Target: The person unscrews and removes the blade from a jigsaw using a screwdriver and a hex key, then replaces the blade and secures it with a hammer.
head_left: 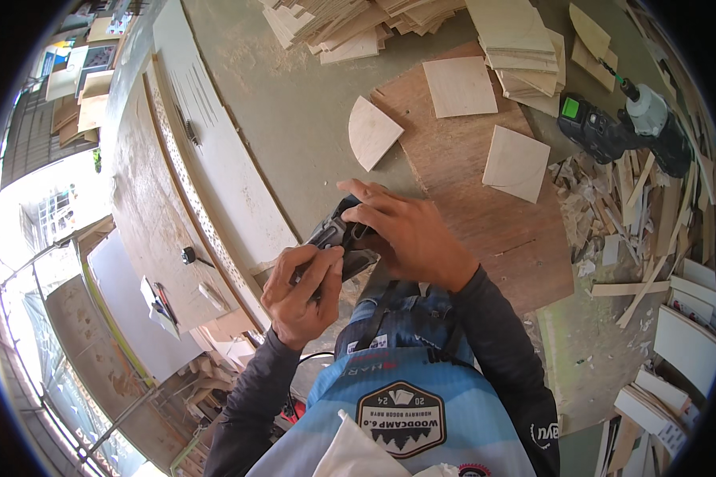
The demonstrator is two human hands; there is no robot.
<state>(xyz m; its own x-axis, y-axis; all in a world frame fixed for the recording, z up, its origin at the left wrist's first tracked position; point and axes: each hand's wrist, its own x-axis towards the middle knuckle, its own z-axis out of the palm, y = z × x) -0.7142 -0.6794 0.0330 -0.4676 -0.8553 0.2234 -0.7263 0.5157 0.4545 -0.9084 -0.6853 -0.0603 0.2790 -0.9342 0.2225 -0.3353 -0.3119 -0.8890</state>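
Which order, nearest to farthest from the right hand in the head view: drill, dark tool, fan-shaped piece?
1. Dark tool: touching the right hand, on its left side.
2. Fan-shaped piece: beyond the hand, slightly left.
3. Drill: far off to the upper right.

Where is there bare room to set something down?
Barest: the grey surface, apart from dust, between the long pale board and the fan-shaped piece, above the handheld dark tool; also the brown board below the loose pale pieces.

Crowded: the top, with stacks of thin wood; the right, with the drill and scrap heap.
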